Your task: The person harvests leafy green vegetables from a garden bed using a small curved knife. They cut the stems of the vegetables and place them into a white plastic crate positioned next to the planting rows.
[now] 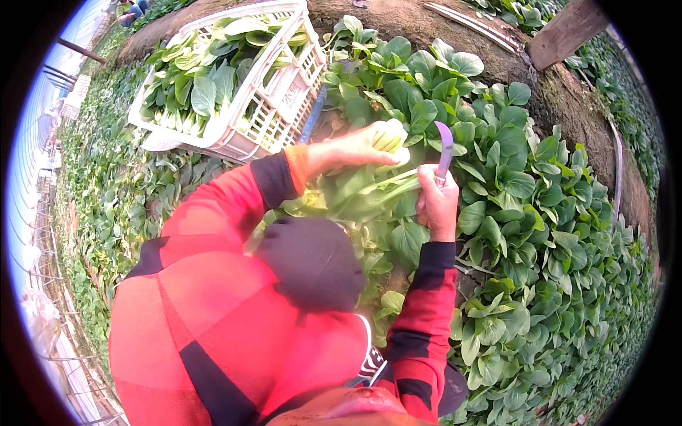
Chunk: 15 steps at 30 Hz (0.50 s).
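Observation:
My left hand [367, 146], its arm stretched forward, grips a head of bok choy [389, 137] by its pale base. Leaves hang blurred below it. To the right, my right hand [439, 199] is closed around the handle of a curved harvesting knife [446, 145], blade pointing up and away from me. Pale green leaf stalks [397, 183] run up to my right thumb; whether they are pinched there or only pass by, I cannot tell. Just beyond both hands stand uncut bok choy plants [410, 101].
A white plastic crate [287, 101] piled with bok choy stands front left. Dense bok choy rows [533, 319] cover the right side. A wooden post [567, 34] rises at upper right, near pale strips [471, 26] on an earth ridge. Another person [128, 11] is far off at upper left.

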Available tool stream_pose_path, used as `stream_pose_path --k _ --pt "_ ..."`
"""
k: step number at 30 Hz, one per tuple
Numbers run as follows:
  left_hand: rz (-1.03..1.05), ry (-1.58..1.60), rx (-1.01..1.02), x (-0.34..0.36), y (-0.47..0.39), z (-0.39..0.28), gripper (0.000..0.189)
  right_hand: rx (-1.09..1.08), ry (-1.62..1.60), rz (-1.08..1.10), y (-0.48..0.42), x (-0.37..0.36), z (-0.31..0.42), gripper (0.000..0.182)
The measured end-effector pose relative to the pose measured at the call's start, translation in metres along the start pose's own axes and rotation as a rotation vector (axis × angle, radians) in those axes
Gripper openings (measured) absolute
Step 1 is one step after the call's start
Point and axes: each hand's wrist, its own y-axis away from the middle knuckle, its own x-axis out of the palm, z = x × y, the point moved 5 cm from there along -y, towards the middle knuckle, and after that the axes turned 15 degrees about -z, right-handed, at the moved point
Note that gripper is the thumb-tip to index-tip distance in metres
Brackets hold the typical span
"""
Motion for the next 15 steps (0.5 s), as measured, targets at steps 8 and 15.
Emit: stream_pose_path --k 8,15 --pt "0.034 -0.288 0.128 -0.01 0.017 -0.054 0.102 -0.17 0.092 -0.084 -0.013 0.063 0.036 0.019" --pt "-0.246 -0.511 0.485 -0.149 0.049 -0.177 0.084 -0.244 0.009 -0.025 -0.012 0.113 0.084 0.024"
